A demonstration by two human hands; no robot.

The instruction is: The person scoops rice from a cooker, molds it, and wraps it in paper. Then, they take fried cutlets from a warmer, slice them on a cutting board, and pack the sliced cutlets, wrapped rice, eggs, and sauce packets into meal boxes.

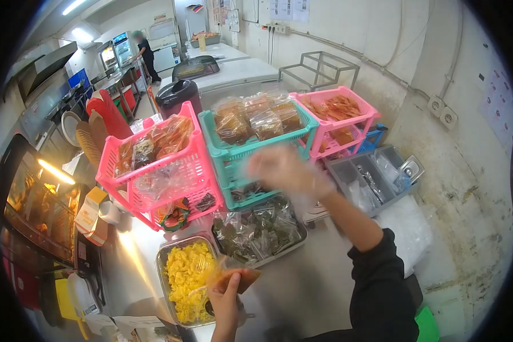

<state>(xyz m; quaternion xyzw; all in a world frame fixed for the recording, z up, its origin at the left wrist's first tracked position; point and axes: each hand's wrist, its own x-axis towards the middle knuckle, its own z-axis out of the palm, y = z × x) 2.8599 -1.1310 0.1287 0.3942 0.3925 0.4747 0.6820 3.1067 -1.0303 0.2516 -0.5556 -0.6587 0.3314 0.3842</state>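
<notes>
My left hand point(225, 299) pinches a small clear packet point(238, 275) of something orange-brown just above the tray of yellow food point(188, 279) on the bench point(308, 285); I seem mid-packing, and next it needs a place among the bagged stacks; my right hand point(285, 171), blurred, I cannot tell open or closed, reaches toward the teal basket point(233, 157)

Stained wall point(467, 188), perhaps concrete.

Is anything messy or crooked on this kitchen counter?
Yes, a little. The big pink basket on the left sits tilted, leaning toward the counter, while the teal basket beside it stands level. The wall on the right looks stained and chipped. Nothing looks spilled around the tray of yellow food.
</notes>
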